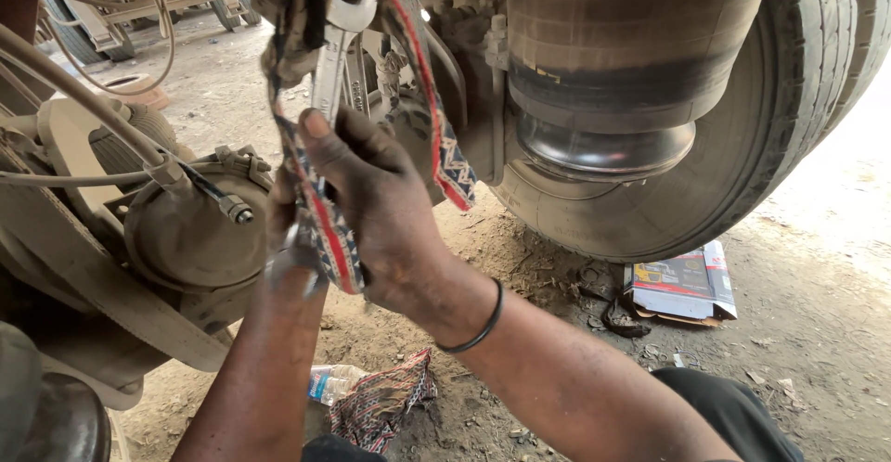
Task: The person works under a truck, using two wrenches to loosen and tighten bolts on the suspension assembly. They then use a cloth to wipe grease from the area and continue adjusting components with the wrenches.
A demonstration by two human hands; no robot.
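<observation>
A long metal wrench (332,63) points up into the underside of a truck, its jaw at the top near the chassis. My right hand (380,211) is closed around the wrench's lower shaft together with a red and blue patterned cloth strip (429,100) that loops up over the parts above. My left hand (290,239) sits mostly hidden behind the right one, gripping the bottom end of the wrench and cloth. A black band circles my right wrist.
A dusty round brake chamber (186,235) with hoses is at left. A black air spring (603,82) and a large tyre (742,147) fill the upper right. On the dirt lie a flat cardboard box (682,286), a patterned rag (380,402) and a plastic bottle (329,383).
</observation>
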